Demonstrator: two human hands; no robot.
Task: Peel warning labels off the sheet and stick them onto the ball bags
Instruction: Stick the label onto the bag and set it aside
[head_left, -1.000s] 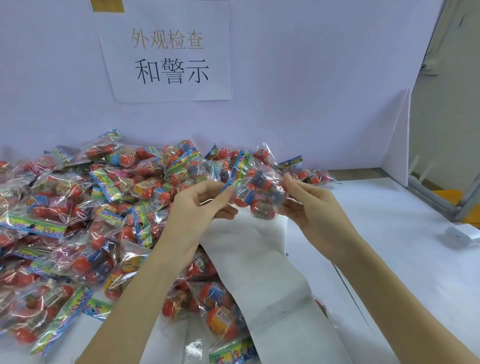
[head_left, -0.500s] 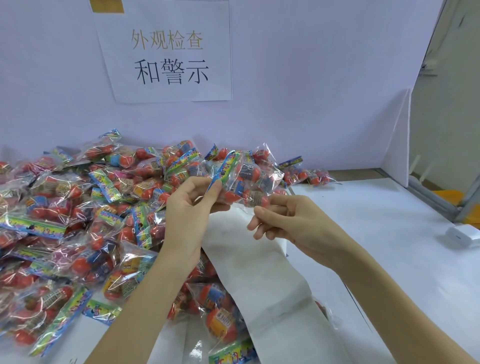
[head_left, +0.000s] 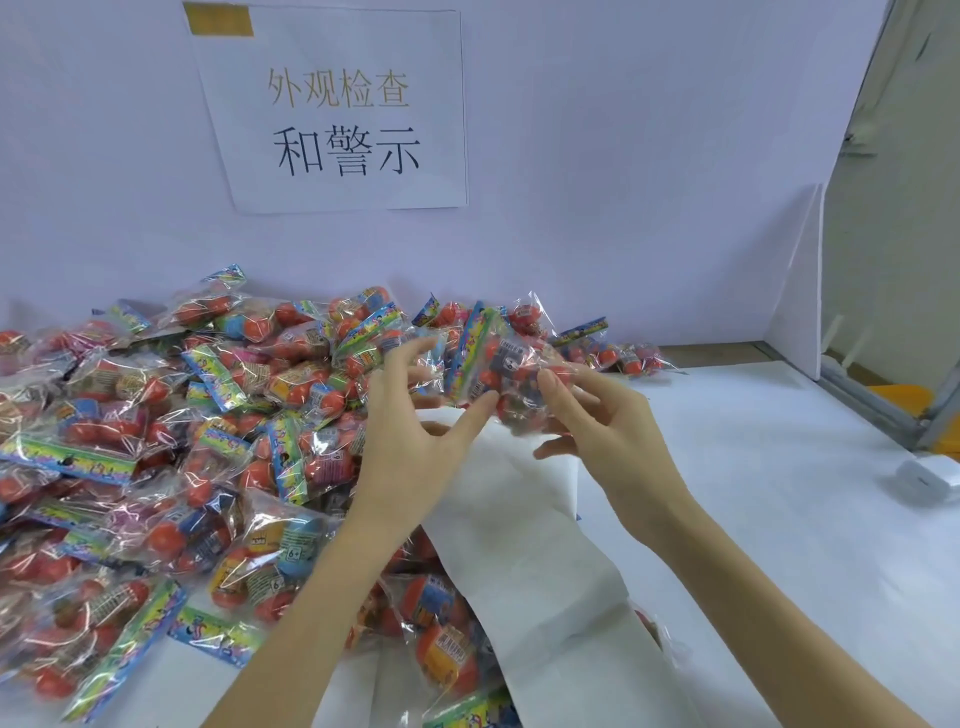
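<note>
Near the middle of the frame, both hands hold one clear ball bag (head_left: 511, 371) up over the white label sheet (head_left: 519, 519). The left hand (head_left: 410, 441) has its fingers spread, thumb tip and fingertips against the bag's left edge. The right hand (head_left: 602, 431) curls loosely round the bag's right side, thumb on its front. A pile of ball bags (head_left: 171, 431) fills the left of the frame; a paper sign (head_left: 337, 114) hangs at upper centre.

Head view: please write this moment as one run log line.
bag: held up over sheet | left hand: thumb on bag | right hand: pinches bag | label: not visible
</note>
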